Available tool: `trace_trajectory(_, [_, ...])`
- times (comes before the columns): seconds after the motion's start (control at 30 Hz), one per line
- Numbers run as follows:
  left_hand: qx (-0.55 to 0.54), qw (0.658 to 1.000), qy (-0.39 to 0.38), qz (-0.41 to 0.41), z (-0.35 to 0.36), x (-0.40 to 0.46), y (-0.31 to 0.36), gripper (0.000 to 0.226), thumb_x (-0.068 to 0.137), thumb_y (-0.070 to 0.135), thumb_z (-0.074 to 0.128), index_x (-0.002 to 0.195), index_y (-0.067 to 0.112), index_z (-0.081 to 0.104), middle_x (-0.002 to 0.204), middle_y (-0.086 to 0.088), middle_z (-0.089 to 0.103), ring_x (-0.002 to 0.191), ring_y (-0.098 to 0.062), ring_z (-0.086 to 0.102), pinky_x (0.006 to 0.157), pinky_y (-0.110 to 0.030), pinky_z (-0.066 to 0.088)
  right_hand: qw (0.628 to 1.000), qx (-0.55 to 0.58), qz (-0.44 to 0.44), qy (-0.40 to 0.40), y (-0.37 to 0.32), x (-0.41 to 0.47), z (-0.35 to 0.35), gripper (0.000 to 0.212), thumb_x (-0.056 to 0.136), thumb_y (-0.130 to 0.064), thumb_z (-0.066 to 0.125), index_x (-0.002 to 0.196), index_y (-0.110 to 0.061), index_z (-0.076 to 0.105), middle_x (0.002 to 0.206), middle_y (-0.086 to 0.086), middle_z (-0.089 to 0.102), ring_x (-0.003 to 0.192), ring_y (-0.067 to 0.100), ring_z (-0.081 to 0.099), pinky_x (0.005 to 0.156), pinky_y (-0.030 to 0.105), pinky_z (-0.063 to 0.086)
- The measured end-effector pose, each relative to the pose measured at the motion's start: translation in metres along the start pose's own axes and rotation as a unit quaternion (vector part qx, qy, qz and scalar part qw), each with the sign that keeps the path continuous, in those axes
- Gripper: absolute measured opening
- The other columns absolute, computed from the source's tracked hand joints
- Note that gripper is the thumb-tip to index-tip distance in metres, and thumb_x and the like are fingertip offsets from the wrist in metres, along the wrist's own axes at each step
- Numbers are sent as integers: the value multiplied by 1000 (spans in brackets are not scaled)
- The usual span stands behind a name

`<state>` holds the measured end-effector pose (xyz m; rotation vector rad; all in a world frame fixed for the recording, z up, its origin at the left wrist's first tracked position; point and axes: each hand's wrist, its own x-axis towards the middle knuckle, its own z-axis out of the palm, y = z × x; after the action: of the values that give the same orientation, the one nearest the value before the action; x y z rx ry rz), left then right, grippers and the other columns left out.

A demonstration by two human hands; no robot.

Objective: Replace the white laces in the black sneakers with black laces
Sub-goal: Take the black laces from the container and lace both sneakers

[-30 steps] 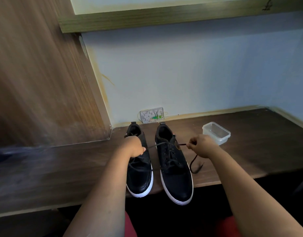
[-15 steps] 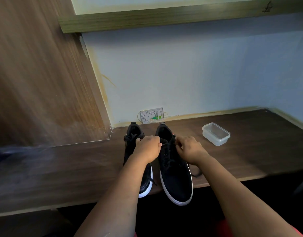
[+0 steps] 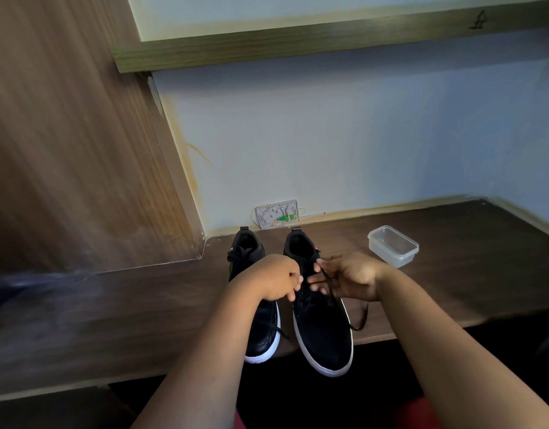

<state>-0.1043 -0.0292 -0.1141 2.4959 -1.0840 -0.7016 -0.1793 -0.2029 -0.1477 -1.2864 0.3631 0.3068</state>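
Two black sneakers with white soles stand side by side on the dark wooden desk (image 3: 453,274), toes over the front edge. The left sneaker (image 3: 262,329) has a black lace tied near its collar. Both hands meet above the upper eyelets of the right sneaker (image 3: 324,332). My left hand (image 3: 278,278) is closed, pinching one end of the black lace (image 3: 330,283). My right hand (image 3: 349,275) holds the other end across its fingers. A loose tail of that lace (image 3: 361,317) hangs off the shoe's right side onto the desk.
A clear plastic container (image 3: 392,246) sits on the desk to the right of the shoes. A white wall socket plate (image 3: 278,213) is mounted just behind them. A brown wooden panel (image 3: 75,150) rises at the left, and a shelf (image 3: 329,35) runs overhead.
A second ago my hands were apart, pulling the lace ends taut sideways. They have come together over the right sneaker's tongue, and my right hand has opened its fingers around the lace.
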Motion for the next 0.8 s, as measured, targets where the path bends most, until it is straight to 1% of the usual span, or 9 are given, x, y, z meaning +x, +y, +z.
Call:
trace_trajectory(0.17, [54, 998, -11, -10, 5, 5, -1, 20, 92, 18, 57, 82, 8, 71, 96, -8, 73, 82, -19, 64, 79, -33, 49, 999, 52, -9, 7, 14, 17, 24, 26, 102, -16, 44, 83, -7, 60, 74, 11, 66, 66, 20, 65, 66, 25, 53])
trace_trajectory(0.27, [26, 979, 190, -68, 3, 12, -1, 43, 95, 33, 48, 61, 8, 53, 64, -9, 53, 61, -24, 51, 60, -33, 38, 990, -96, -62, 85, 16, 16, 29, 25, 99, -16, 51, 82, -5, 64, 66, 7, 61, 53, 9, 57, 52, 17, 42])
trace_trajectory(0.33, [-52, 965, 244, -84, 9, 18, 3, 49, 99, 39, 44, 63, 8, 54, 63, -7, 56, 61, -24, 54, 60, -34, 42, 960, -227, -97, 129, 13, 14, 31, 25, 97, -18, 56, 77, -9, 67, 62, 3, 57, 48, 8, 49, 49, 17, 38])
trace_trajectory(0.4, [-227, 953, 169, -106, 21, 28, 6, 39, 98, 38, 51, 77, 8, 64, 70, -7, 62, 65, -20, 60, 64, -31, 52, 945, -276, -100, 148, 12, 13, 31, 23, 94, -15, 58, 73, -11, 66, 60, 2, 56, 48, 10, 47, 50, 19, 39])
trace_trajectory(0.47, [-358, 918, 107, -132, 29, 32, 7, 24, 98, 27, 55, 83, 11, 63, 70, -4, 58, 62, -13, 57, 63, -24, 51, 948, -280, -85, 128, 10, 10, 30, 23, 94, -12, 57, 73, -11, 65, 63, 3, 56, 52, 10, 48, 52, 20, 41])
trace_trajectory(0.57, [-462, 869, 95, -149, 26, 34, 4, 20, 100, 13, 49, 81, 10, 57, 73, -4, 55, 66, -12, 54, 66, -24, 49, 962, -246, -78, 91, 1, 0, 23, 24, 96, -3, 48, 81, -10, 65, 68, 4, 58, 60, 10, 51, 58, 20, 43])
trace_trajectory(0.7, [-686, 702, 94, -166, 21, 35, 2, 24, 102, 2, 37, 84, 1, 53, 76, -9, 49, 74, -22, 55, 79, -35, 50, 967, -144, -85, 192, -14, -7, 3, 25, 93, 4, 36, 97, -6, 59, 53, 0, 45, 50, 14, 42, 51, 25, 39])
trace_trajectory(0.77, [-726, 667, 89, -142, 18, 34, 4, 24, 101, 1, 35, 88, 0, 55, 76, -7, 49, 63, -14, 49, 63, -25, 46, 932, -282, -87, 211, -20, -16, -8, 20, 98, -10, 44, 96, -10, 64, 55, -1, 41, 48, 14, 37, 49, 24, 36])
trace_trajectory(0.8, [-710, 688, 93, -118, 17, 33, 6, 22, 99, 1, 38, 90, 1, 57, 77, -6, 49, 56, -10, 43, 53, -19, 38, 895, -393, -83, 196, -24, -22, -12, 22, 99, -17, 48, 91, -14, 67, 58, -1, 43, 50, 14, 39, 50, 24, 36])
